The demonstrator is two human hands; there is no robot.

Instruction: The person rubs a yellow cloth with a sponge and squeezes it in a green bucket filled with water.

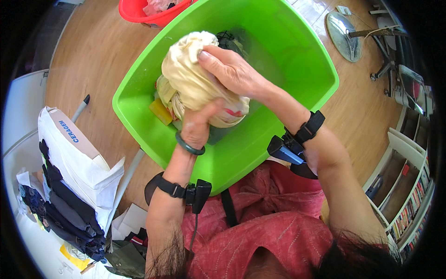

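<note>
A large green plastic tub (223,174) stands before me, with cloudy water and dark cloth (230,43) in its bottom. Bunched pale yellow cloth (188,76) with a red mark is held up inside the tub. My right hand (231,68) grips its upper right side, thumb on top. Against the lower side of the bundle lies my left hand (202,120), slightly blurred; its fingers are hidden under the cloth. A yellow block (160,112), perhaps soap, is beside the bundle near the tub's left wall.
Beyond the tub is a red basin (132,12) holding pink cloth. To the left are a white-wrapped box (80,150) and a pile of dark clothes (69,216). At the right stand a round metal stand base (343,36) and a white shelf (406,150) with books.
</note>
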